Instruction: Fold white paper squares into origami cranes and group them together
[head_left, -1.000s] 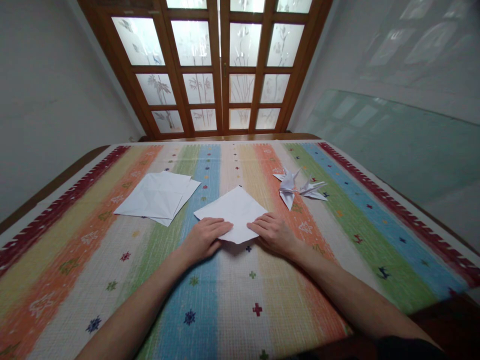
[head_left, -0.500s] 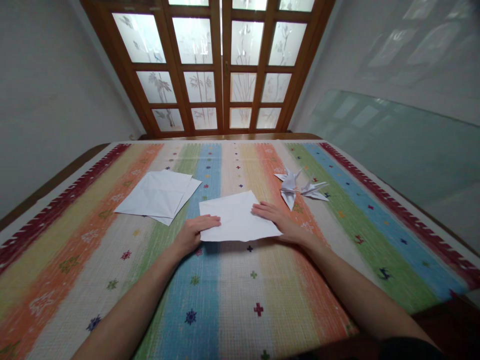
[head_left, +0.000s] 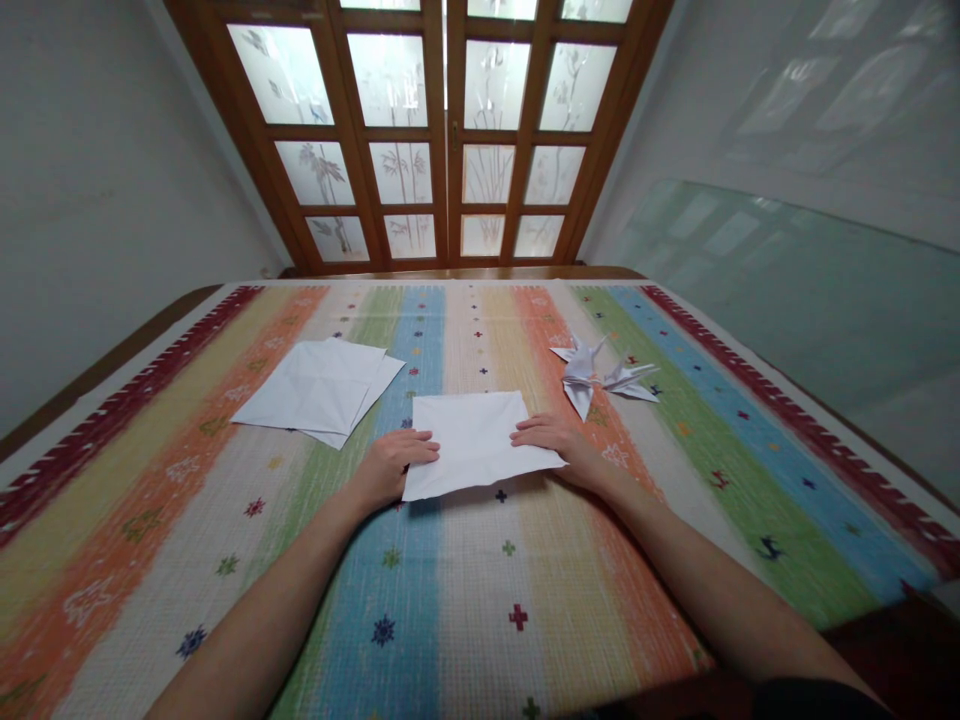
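Note:
A white square paper sheet (head_left: 476, 440) lies on the striped tablecloth (head_left: 450, 600) in front of me, its near edge slightly raised. My left hand (head_left: 386, 468) grips the sheet's left edge with curled fingers. My right hand (head_left: 559, 442) holds the right edge, fingers on top and the thumb hidden under the paper. Both forearms reach in from the bottom of the view.
A small stack of white sheets (head_left: 315, 395) lies to the left of the hands. Two folded paper cranes (head_left: 581, 375) (head_left: 628, 380) sit to the right, just beyond my right hand. A wooden door with frosted panes (head_left: 442, 130) stands behind the table. A glass panel (head_left: 787, 270) leans at the right.
The sheet has turned from a diamond position to lie square to me. My left hand slid to its left edge and my right hand to its right edge.

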